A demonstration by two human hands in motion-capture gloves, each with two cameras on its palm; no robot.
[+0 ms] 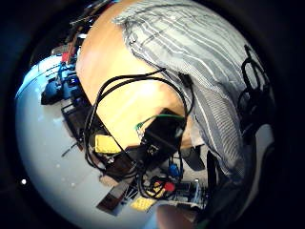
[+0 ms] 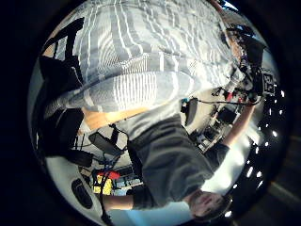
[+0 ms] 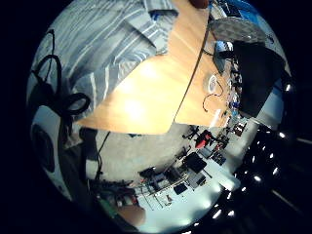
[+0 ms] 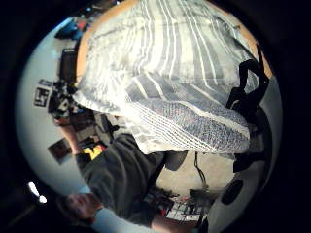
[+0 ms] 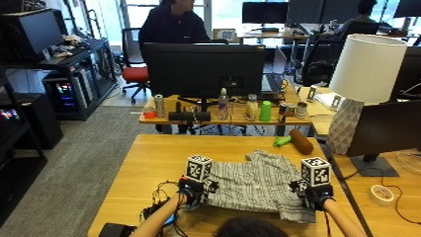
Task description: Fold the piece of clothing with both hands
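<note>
A grip is kept on each near corner of the grey striped shirt (image 5: 253, 185), the left hand (image 5: 192, 191) and right hand (image 5: 315, 193) both pinching its hem, lifted at the bench (image 5: 151, 163) edge. A first fold appears in hand; next, both corners would be carried away from the person together. Forearms are held roughly parallel, palms toward the cloth.

One striped shirt (image 5: 253, 183), one wooden table (image 5: 151, 163), two gloved hands: left (image 5: 192, 192), right (image 5: 315, 193).
</note>
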